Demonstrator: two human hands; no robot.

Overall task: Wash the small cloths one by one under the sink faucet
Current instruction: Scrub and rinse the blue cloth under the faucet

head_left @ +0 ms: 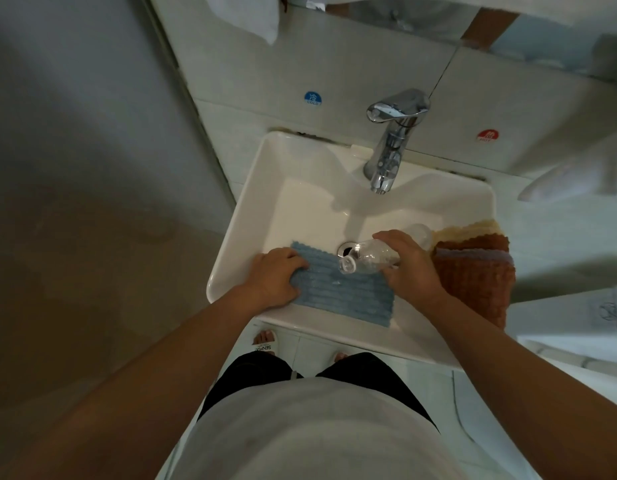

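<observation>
A blue ribbed cloth [348,292] lies spread over the near rim of the white sink [251,188]. My left hand [274,277] grips the cloth's left edge, fingers curled over it. My right hand [409,265] holds a clear plastic bottle [367,259], tipped so its open mouth points down at the cloth. A brown cloth [473,275] is draped over the sink's right rim, with a pale yellow cloth [466,228] behind it. The chrome faucet [391,140] stands at the back; no water shows running from it.
The drain [345,249] sits mid-basin, just beyond the bottle. Blue cold [312,98] and red hot [488,135] stickers mark the tiled wall. A white towel [573,174] hangs at the right. My feet in slippers [265,342] stand below the sink.
</observation>
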